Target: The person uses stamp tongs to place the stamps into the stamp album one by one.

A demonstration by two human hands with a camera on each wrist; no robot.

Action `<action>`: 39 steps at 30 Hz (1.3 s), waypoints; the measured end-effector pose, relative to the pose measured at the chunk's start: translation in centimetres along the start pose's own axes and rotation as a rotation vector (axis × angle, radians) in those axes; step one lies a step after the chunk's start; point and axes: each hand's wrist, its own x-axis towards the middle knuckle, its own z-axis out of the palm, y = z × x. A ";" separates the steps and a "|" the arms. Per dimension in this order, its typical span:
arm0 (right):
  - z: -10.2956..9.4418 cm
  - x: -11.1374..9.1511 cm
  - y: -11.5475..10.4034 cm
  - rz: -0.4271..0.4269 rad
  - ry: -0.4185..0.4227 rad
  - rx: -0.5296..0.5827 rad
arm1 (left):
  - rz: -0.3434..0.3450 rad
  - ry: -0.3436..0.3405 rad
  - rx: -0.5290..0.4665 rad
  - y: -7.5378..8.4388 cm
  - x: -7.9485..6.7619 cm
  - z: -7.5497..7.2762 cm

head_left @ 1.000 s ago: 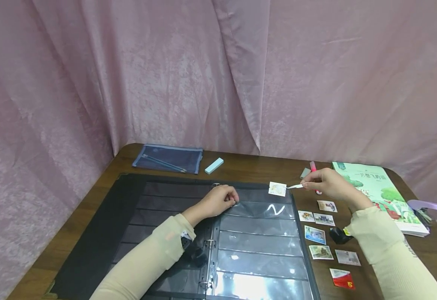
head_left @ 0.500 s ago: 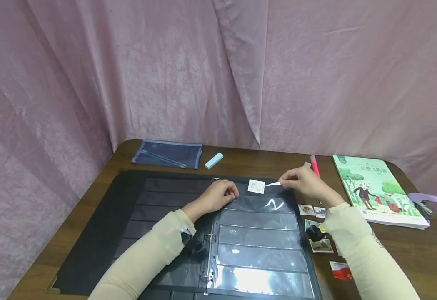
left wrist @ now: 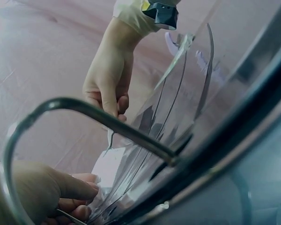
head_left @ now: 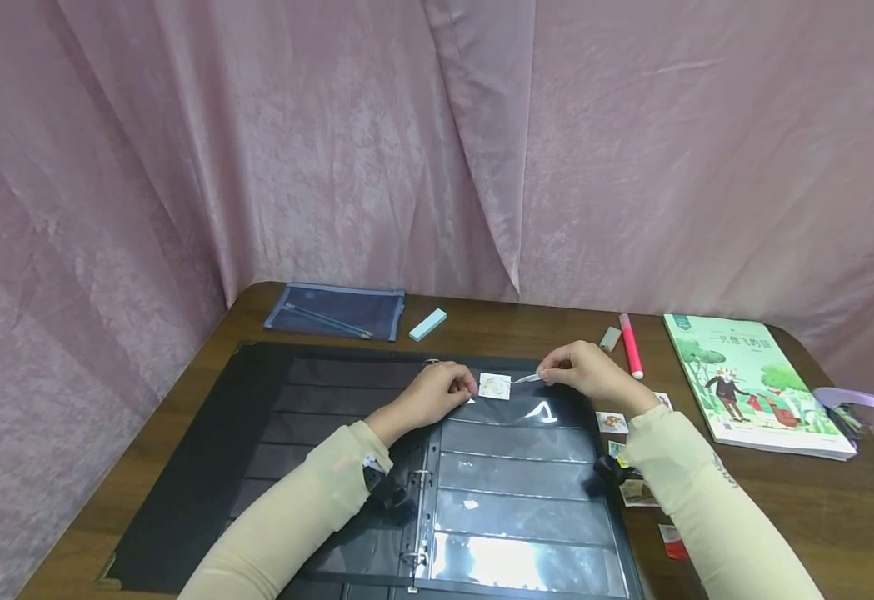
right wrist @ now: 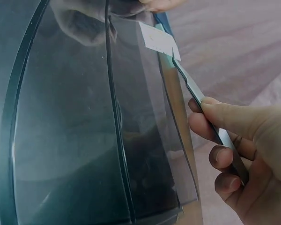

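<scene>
Two hands, one stamp in tweezers, one binder

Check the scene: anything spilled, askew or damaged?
Nothing stands out: no spill or damage shows. The tweezers hold the stamp near the top of the clear page; the bright mark there looks like glare.

In the head view, soft, even light falls on the pink curtain, while a hard white glare burns out the lowest part of the clear sheet and a small bright squiggle shines near its top. Both wrist views are dimmer and hazy; there the stamp washes out nearly white.
</scene>
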 end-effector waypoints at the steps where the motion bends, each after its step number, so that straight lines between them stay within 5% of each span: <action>1: 0.1 0.1 -0.1 -0.008 -0.008 -0.002 | -0.003 0.001 -0.002 0.0 0.0 0.0; 16: 0.7 1.4 -0.9 -0.089 -0.133 -0.060 | -0.010 0.011 0.000 -0.2 -0.1 0.2; 39: 0.2 1.7 -1.1 -0.061 -0.312 0.036 | 0.000 0.000 0.002 -0.2 -0.2 0.3</action>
